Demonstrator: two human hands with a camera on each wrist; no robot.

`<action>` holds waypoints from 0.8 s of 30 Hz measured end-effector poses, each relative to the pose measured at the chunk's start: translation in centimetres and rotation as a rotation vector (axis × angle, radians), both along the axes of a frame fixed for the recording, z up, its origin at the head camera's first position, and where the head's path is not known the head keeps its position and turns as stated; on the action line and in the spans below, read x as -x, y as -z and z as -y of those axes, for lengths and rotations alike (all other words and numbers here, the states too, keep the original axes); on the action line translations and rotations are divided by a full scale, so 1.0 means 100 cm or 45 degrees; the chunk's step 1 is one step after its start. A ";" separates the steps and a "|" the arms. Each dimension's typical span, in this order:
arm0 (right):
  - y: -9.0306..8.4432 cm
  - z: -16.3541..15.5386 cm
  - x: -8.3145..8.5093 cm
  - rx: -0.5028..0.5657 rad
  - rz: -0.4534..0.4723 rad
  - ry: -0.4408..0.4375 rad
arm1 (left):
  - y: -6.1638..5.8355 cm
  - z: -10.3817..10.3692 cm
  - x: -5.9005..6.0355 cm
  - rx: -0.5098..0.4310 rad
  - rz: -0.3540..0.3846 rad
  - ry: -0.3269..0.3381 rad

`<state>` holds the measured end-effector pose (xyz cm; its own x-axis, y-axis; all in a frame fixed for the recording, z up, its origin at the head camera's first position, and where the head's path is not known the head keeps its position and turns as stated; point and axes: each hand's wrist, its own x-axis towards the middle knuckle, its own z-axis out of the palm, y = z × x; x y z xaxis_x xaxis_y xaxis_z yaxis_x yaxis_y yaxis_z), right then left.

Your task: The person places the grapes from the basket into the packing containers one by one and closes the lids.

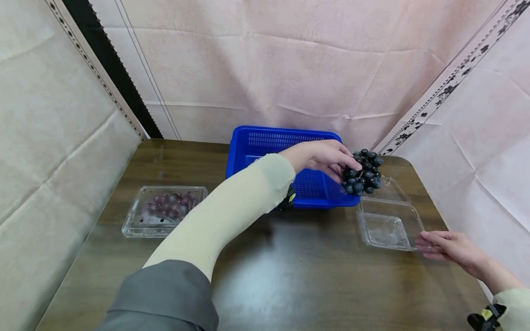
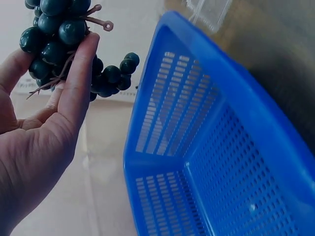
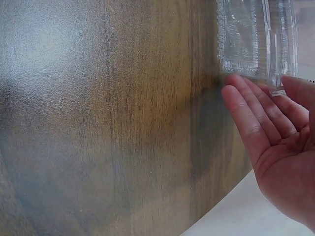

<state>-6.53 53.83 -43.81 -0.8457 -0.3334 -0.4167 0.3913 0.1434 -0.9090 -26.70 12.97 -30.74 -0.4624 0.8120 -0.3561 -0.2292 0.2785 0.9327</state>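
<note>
The left hand [image 1: 320, 157] pinches a bunch of dark grapes [image 1: 363, 171] between thumb and fingers, above the right edge of the blue basket [image 1: 265, 142]. The right hand [image 1: 449, 247] (fingers straight, holding nothing) touches the corner of the open clear clamshell box [image 1: 389, 228] on the table [image 1: 290, 266].

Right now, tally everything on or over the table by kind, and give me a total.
Blue baskets: 1, the blue basket
Clear plastic containers: 2, the closed container of red grapes and the open empty container
Loose grape bunches: 1, the dark grape bunch held by the left hand
Total: 4
</note>
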 end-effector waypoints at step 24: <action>-0.006 -0.002 -0.008 -0.157 0.004 -0.005 | 0.030 -0.074 -0.049 0.131 -0.068 0.130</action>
